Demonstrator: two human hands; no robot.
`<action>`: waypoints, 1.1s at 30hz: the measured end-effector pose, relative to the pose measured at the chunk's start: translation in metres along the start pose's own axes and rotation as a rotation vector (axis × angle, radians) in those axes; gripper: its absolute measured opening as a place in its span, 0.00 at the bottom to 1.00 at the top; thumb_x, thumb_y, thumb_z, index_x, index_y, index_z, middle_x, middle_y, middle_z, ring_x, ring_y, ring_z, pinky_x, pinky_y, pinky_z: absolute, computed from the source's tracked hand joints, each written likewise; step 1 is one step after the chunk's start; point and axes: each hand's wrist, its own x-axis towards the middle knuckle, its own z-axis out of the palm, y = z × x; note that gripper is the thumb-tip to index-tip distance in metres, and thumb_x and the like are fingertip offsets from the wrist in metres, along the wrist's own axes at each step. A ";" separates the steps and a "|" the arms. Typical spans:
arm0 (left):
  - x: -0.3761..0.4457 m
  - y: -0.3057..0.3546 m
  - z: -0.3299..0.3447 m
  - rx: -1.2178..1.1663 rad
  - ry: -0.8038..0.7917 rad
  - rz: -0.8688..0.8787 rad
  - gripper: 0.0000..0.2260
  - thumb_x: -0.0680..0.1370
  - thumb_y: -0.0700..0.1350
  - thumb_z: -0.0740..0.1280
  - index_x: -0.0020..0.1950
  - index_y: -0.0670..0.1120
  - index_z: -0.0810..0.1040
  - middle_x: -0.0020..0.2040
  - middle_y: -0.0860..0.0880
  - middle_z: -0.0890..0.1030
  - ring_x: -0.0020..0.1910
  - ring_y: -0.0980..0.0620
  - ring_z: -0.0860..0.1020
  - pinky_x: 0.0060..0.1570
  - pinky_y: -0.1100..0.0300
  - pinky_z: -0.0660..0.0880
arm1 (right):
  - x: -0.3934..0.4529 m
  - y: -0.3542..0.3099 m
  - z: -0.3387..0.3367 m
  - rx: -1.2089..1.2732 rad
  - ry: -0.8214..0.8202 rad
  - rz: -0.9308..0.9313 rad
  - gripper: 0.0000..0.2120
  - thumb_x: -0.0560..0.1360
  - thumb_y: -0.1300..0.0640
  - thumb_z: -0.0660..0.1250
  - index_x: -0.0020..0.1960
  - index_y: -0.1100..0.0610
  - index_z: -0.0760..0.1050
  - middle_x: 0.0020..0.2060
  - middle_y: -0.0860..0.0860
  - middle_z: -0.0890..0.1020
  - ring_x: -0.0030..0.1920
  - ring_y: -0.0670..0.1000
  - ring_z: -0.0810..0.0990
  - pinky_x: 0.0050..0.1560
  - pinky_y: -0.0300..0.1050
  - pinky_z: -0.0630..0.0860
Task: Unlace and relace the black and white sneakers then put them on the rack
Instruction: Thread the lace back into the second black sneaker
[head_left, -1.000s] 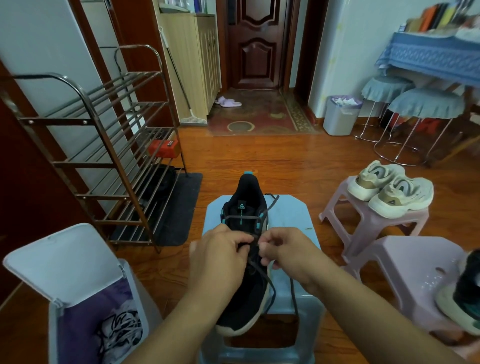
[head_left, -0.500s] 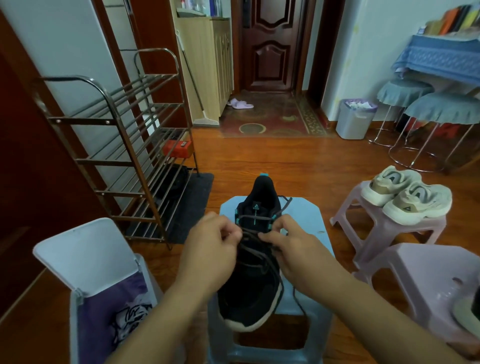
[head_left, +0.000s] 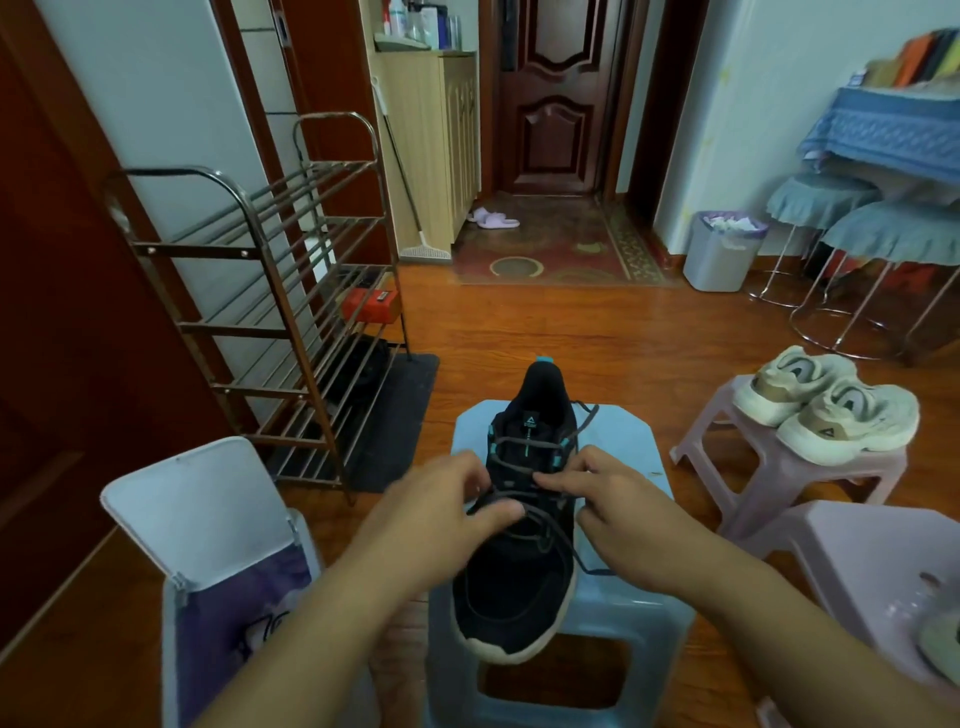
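A black sneaker (head_left: 514, 597) with a pale sole and teal eyelets lies on a light blue stool (head_left: 618, 447), toe toward me. Its dark lace (head_left: 524, 506) crosses the upper in loose strands. My left hand (head_left: 441, 525) sits at the shoe's left side, fingertips pinching a lace strand. My right hand (head_left: 618, 509) is at the right side, its fingertips pinching the lace over the tongue. A loose lace end trails off to the right beyond the heel. The metal shoe rack (head_left: 270, 312) stands on the left against the wall.
A white lidded bin (head_left: 208, 519) with a purple liner stands open at lower left. Two pink stools are on the right; the far pink stool (head_left: 779, 467) bears a pair of cream sneakers (head_left: 826, 410). A dark mat (head_left: 400, 415) lies under the rack.
Both hands slid from the lower lacing up toward the tongue and spread apart, drawing lace strands loose across the shoe. The camera tilted up slightly.
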 end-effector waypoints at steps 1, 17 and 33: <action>-0.001 0.005 0.006 0.051 0.000 0.019 0.11 0.77 0.62 0.70 0.50 0.57 0.73 0.48 0.58 0.77 0.47 0.57 0.77 0.48 0.54 0.77 | 0.000 0.000 -0.001 -0.018 0.006 -0.005 0.24 0.81 0.64 0.57 0.73 0.47 0.71 0.52 0.34 0.65 0.51 0.28 0.66 0.52 0.19 0.61; 0.001 -0.112 -0.063 -0.841 0.971 -0.639 0.05 0.83 0.48 0.66 0.50 0.48 0.76 0.46 0.47 0.79 0.47 0.45 0.77 0.48 0.48 0.75 | 0.007 0.008 0.002 -0.127 0.026 0.005 0.20 0.84 0.60 0.56 0.70 0.47 0.76 0.55 0.45 0.73 0.60 0.49 0.70 0.65 0.42 0.68; -0.041 0.022 -0.045 -0.851 -0.436 0.169 0.07 0.79 0.42 0.72 0.42 0.51 0.81 0.36 0.51 0.79 0.33 0.54 0.74 0.33 0.62 0.68 | -0.015 -0.039 -0.018 0.852 -0.171 -0.107 0.25 0.78 0.45 0.67 0.74 0.43 0.70 0.68 0.46 0.78 0.70 0.47 0.74 0.70 0.49 0.70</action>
